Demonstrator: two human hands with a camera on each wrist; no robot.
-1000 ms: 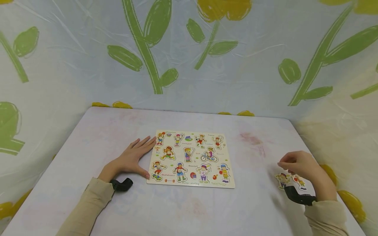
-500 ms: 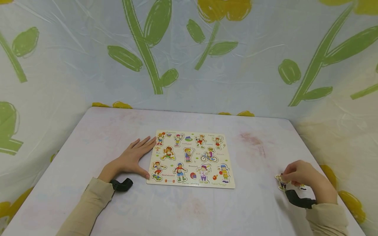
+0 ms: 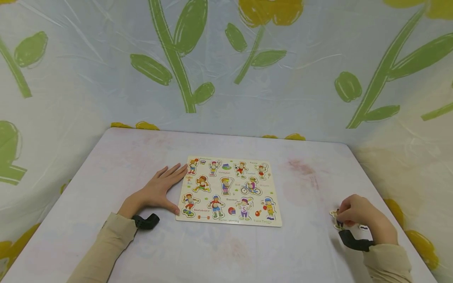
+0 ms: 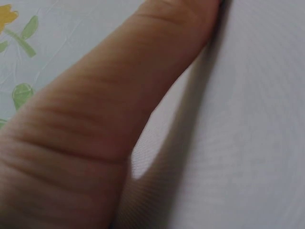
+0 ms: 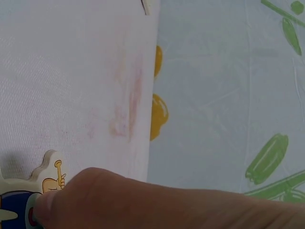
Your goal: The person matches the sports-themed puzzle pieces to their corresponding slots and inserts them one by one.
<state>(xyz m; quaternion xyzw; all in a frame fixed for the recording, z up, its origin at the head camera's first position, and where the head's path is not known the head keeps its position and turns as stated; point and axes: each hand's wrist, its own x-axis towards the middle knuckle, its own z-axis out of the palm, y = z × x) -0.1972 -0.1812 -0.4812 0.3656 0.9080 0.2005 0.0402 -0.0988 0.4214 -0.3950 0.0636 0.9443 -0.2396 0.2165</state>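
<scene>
A wooden peg puzzle board (image 3: 247, 223) with cartoon sports figures lies flat mid-table in the head view. My left hand (image 3: 159, 188) rests spread beside it, fingertips and thumb at its left edge. Only a finger (image 4: 105, 90) close over the table shows in the left wrist view. At the right, my right hand (image 3: 364, 216) pinches a figure-shaped puzzle piece (image 3: 339, 225) with curled fingers. In the right wrist view the thumb (image 5: 45, 207) lies on the piece's blue printed face (image 5: 16, 205). The other fingers are mostly hidden there.
Another puzzle piece (image 3: 363, 227) lies mostly hidden under my right hand. The white table (image 3: 226, 255) is bounded by a flower-printed sheet (image 3: 304, 98) at the back and sides. A black camera mount sits on each wrist.
My right hand has come down onto the puzzle pieces from just above them and shifted slightly left, fingers now on the left piece. The left hand and the board have stayed put.
</scene>
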